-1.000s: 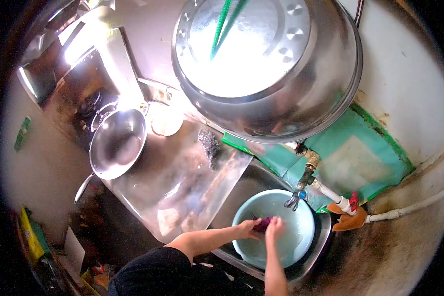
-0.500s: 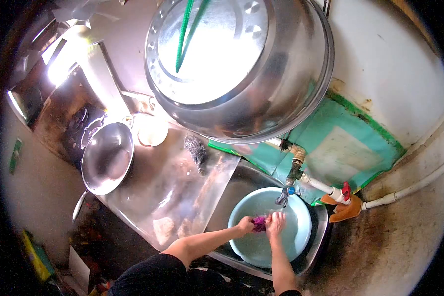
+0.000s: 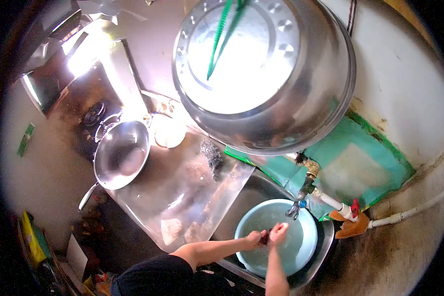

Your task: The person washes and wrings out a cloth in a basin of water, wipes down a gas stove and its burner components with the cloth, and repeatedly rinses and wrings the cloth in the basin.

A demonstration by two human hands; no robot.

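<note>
Both my hands are over a light-blue basin (image 3: 310, 246) that holds water and sits in a metal sink. The fingers of my left hand (image 3: 254, 240) are closed around a small, crumpled purple thing (image 3: 265, 238), mostly hidden and dark here; I cannot tell whether it is cloth. Against its other side, my right hand (image 3: 278, 234) is closed too, with its fingers curled and slightly blurred. Just beyond the hands, a metal tap (image 3: 294, 210) points down over the basin's rim.
A large steel pot or bowl (image 3: 325, 84) hangs or stands upside down above the tap. To the left are a wok (image 3: 121, 155), a white bowl (image 3: 169, 133) and a steel scourer (image 3: 211, 153) on the plastic-covered counter (image 3: 182, 172). A red valve handle (image 3: 354, 208) is on the pipe.
The view has shifted, so everything appears lower and further right. My right hand has gone from spread fingers to curled ones, and less of the purple thing shows between my hands.
</note>
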